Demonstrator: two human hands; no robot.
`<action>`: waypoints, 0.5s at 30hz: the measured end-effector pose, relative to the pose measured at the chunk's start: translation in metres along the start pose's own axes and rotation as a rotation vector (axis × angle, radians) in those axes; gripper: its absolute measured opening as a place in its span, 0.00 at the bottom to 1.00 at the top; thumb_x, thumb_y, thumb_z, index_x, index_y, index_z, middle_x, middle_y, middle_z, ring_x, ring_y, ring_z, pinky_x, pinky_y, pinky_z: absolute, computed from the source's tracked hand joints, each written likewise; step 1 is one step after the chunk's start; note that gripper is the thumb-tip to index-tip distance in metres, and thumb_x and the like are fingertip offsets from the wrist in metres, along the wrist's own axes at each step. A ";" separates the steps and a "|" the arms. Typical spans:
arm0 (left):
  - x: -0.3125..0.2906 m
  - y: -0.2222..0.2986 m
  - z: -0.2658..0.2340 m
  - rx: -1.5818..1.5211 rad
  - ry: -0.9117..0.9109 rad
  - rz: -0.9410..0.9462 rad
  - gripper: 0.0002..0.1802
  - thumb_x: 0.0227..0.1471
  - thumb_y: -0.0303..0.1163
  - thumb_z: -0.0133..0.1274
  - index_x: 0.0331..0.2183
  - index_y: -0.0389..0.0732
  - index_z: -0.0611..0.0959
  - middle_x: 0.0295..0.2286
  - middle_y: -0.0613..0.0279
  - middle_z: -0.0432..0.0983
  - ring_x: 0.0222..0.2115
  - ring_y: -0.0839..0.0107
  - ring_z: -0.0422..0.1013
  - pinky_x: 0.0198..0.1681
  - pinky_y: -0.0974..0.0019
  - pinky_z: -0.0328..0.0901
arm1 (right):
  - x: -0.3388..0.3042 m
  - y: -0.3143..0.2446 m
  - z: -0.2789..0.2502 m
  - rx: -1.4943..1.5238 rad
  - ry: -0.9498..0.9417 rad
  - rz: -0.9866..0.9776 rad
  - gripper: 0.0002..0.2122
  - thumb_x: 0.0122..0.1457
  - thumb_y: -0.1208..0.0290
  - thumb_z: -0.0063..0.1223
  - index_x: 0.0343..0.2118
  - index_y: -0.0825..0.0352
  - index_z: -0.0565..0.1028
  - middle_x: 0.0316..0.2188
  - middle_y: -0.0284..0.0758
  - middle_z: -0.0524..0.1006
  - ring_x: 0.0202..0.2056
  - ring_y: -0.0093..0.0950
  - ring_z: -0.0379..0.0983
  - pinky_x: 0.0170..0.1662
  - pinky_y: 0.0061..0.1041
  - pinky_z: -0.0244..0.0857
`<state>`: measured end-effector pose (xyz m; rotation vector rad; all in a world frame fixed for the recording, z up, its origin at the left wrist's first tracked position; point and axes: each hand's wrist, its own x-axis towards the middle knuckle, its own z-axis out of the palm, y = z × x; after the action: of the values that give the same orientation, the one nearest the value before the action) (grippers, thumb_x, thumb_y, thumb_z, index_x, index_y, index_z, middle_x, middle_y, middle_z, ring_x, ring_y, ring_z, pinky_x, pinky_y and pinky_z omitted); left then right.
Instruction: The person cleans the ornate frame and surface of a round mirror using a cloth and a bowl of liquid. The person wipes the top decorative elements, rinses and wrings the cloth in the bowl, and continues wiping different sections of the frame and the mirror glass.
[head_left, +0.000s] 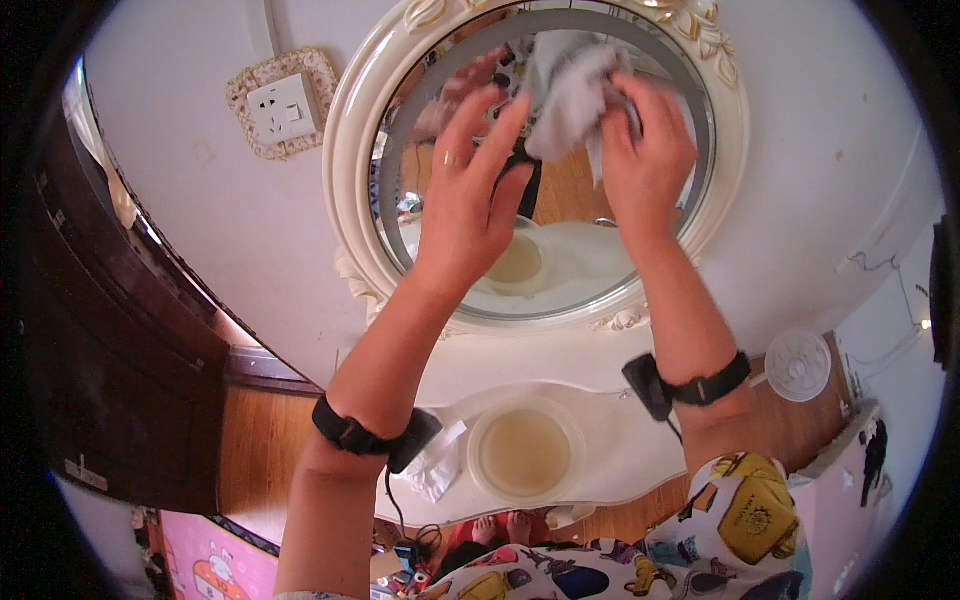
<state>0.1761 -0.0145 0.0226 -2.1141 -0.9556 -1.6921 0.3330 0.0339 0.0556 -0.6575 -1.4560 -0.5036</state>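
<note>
A round mirror (585,265) in a cream, carved frame (350,150) is on the wall in front of me. My right hand (652,165) is at its upper right part, fingers closed around a crumpled grey-white cloth (572,112). The cloth is blurred by motion and also shows in the reflection, so its exact edge against the glass is hard to make out. My left hand (465,210) is raised over the mirror's left half with its fingers spread and nothing in them. Whether its fingertips touch the glass, I cannot tell.
Below the mirror stands a white vanity table (625,450) with a basin (477,450) of cloudy water and crumpled white tissue (437,465). A wall socket (283,108) is at the upper left, a dark door (120,350) at left, a white fan (798,366) at right.
</note>
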 end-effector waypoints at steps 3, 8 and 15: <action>0.031 -0.005 0.008 -0.056 0.126 0.076 0.29 0.41 0.18 0.49 0.48 0.44 0.68 0.49 0.52 0.56 0.47 0.58 0.59 0.44 0.63 0.60 | 0.034 -0.003 0.022 0.018 0.020 -0.164 0.11 0.41 0.79 0.49 0.31 0.63 0.72 0.29 0.36 0.71 0.30 0.38 0.69 0.30 0.33 0.63; 0.029 -0.035 0.015 0.112 0.099 0.194 0.21 0.42 0.18 0.47 0.42 0.42 0.72 0.42 0.52 0.66 0.41 0.56 0.65 0.40 0.64 0.63 | 0.000 -0.004 0.048 -0.011 -0.149 -0.229 0.09 0.39 0.79 0.48 0.28 0.63 0.72 0.32 0.35 0.69 0.30 0.38 0.69 0.32 0.33 0.65; -0.056 -0.056 0.039 0.003 -0.187 -0.100 0.11 0.39 0.18 0.45 0.30 0.39 0.73 0.32 0.53 0.68 0.35 0.53 0.66 0.35 0.58 0.63 | -0.122 0.015 0.049 0.084 -0.449 0.076 0.10 0.49 0.74 0.47 0.36 0.64 0.67 0.27 0.40 0.71 0.29 0.43 0.69 0.28 0.37 0.64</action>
<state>0.1644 0.0319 -0.0519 -2.2889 -1.1336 -1.5564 0.2996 0.0685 -0.0671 -0.7882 -1.8532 -0.2399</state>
